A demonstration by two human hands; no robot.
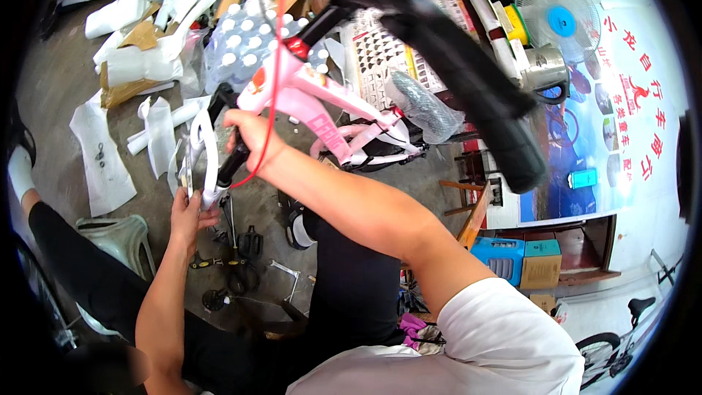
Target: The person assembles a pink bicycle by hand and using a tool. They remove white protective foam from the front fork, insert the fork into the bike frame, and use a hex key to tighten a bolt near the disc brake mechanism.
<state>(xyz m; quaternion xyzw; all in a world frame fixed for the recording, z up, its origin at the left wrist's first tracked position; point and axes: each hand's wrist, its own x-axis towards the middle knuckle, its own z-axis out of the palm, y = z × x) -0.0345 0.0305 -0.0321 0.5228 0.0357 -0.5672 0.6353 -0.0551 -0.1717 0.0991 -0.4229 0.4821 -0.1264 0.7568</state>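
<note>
A pink bicycle frame (311, 106) lies tilted in front of me, with a black stem and handlebar rising toward the upper right. At its left end is a fork with white legs (208, 150) and black upper parts. My right hand (254, 139) is closed around the black part of the fork, under a red cable (273, 95). Below it, my left hand (191, 217) pinches the lower white leg with its fingertips. A thin greyish piece beside that leg is too small to make out. The black handlebar grip (521, 153) reaches close on the right.
Tools and small black parts, among them a pedal (250, 241), lie on the floor by my legs. A pale plastic stool (121, 238) stands at the left. Wrapped white parts (121, 14) and capped bottles (245, 40) fill the far side. A fan (561, 20) stands at the right.
</note>
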